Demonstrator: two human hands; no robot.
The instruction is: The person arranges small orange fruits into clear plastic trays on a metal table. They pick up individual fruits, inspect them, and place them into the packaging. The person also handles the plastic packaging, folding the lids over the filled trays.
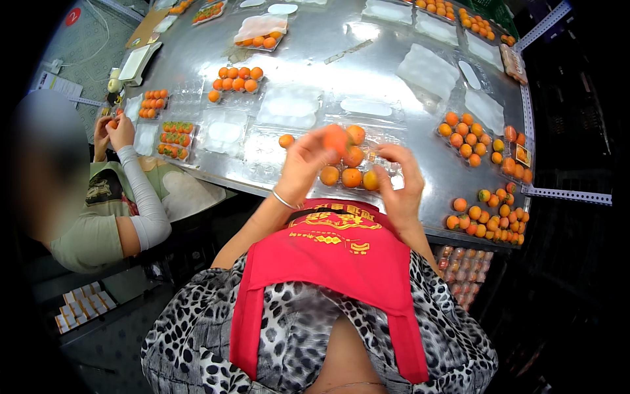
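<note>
My left hand [307,160], with a bangle at the wrist, holds a blurred orange-red round fruit [335,140], perhaps a persimmon, above a clear plastic clamshell tray [393,167]. In the tray several orange fruits [351,178] sit in rows, some partly hidden by the fingers. My right hand [402,182] is at the tray's right side, fingers apart and curved, with nothing plainly held. One loose orange fruit [286,141] lies left of my left hand. Behind the tray is its clear lid with a white oval label [366,106].
On the metal table [315,69] lie white foam-lined open trays [288,107], a filled tray [238,80] and another at right [464,137]. Loose fruit [492,221] is heaped at the right corner, by a perforated metal post [566,194]. A co-worker's hands [114,130] are at the left.
</note>
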